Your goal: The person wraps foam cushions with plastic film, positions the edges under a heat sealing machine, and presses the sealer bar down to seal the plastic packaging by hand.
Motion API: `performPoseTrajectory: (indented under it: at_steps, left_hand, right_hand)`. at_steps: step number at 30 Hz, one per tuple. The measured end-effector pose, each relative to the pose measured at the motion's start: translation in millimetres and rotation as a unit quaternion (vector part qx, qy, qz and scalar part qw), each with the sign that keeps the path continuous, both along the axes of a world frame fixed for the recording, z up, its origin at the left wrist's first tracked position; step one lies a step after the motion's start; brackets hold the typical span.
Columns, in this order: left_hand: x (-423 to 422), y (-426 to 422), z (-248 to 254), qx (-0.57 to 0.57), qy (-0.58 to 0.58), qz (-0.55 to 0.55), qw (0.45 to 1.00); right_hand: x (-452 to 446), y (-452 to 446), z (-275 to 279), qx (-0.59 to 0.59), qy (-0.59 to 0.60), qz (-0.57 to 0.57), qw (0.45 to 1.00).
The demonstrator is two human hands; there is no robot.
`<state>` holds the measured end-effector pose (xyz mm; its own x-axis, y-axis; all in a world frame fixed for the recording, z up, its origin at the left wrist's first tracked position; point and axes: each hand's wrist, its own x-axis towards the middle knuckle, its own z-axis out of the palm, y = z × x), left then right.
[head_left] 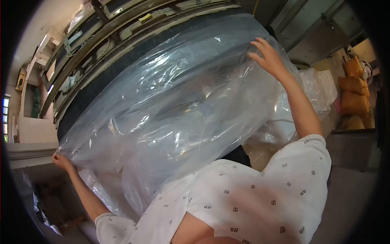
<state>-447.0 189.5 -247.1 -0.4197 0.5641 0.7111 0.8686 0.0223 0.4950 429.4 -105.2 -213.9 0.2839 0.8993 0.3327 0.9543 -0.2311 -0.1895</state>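
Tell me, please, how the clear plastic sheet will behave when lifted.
The clear plastic sheet is probably floppy, since it wrinkles and drapes. Being see-through, apparently thin, it is likely light for its size. Its gloss suggests slipperiness.

Two hands show: the left hand (62,162) between eight and nine o'clock, the right hand (268,59) between one and two. One clear plastic sheet (178,110) fills the centre, its layers uncountable. One printed shirt (260,195) at five, one yellow piece (145,18) at eleven, at least three orange bundles (352,85) between two and three.
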Motion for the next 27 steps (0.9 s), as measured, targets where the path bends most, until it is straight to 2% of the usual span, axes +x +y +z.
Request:
performPoseTrajectory:
  at_steps: [2, 4, 5, 8, 9, 10, 11, 12, 15, 16, 19, 20, 23, 24, 27]
  left_hand:
    - [10, -8, 6, -0.048, 0.001, -0.019, 0.999]
    - [22, 2, -8, -0.068, 0.047, 0.02, 0.996]
    - [28, 8, -15, -0.075, 0.068, 0.04, 0.994]
    - [32, 14, -17, -0.056, 0.053, 0.027, 0.997]
    - [35, 13, -16, -0.051, 0.059, 0.02, 0.997]
    - [38, 10, -13, -0.044, 0.068, 0.013, 0.997]
    - [40, 8, -12, -0.036, 0.081, 0.006, 0.996]
    - [40, 7, -11, -0.048, 0.055, 0.007, 0.997]
    - [24, 12, -10, -0.05, 0.084, 0.049, 0.994]
    - [10, 15, -14, -0.031, 0.008, 0.012, 0.999]
    - [-34, 2, -14, -0.006, -0.196, -0.115, 0.974]
    - [-43, -12, -5, -0.021, -0.25, -0.161, 0.954]
    - [-73, -49, 22, -0.082, -0.359, -0.237, 0.899]
    - [-78, -58, 30, -0.105, -0.387, -0.251, 0.881]
    - [-54, -96, 60, -0.133, -0.408, -0.256, 0.866]
  right_hand:
    - [-25, 26, 28, 0.008, 0.206, -0.004, 0.978]
    - [-36, 47, 32, 0.092, -0.006, -0.025, 0.995]
    - [-35, 54, 35, 0.135, -0.115, -0.032, 0.984]
    - [-15, 65, 36, 0.088, -0.141, 0.018, 0.986]
    - [-6, 72, 39, 0.053, 0.002, 0.039, 0.998]
    - [3, 80, 41, 0.016, 0.147, 0.059, 0.987]
    - [10, 89, 39, -0.021, 0.292, 0.074, 0.953]
    - [13, 99, 35, -0.004, 0.268, 0.072, 0.961]
    - [19, 132, 18, 0.06, 0.199, 0.063, 0.976]
    - [15, 156, 3, 0.142, 0.063, 0.06, 0.986]
    - [7, 181, -8, 0.123, 0.13, 0.03, 0.983]
    - [14, 185, -9, 0.103, 0.141, 0.063, 0.983]
    - [32, 182, -2, 0.036, 0.312, 0.162, 0.935]
    - [36, 180, 3, 0.004, 0.272, 0.162, 0.949]
    - [22, 181, 10, 0.045, 0.13, 0.11, 0.984]
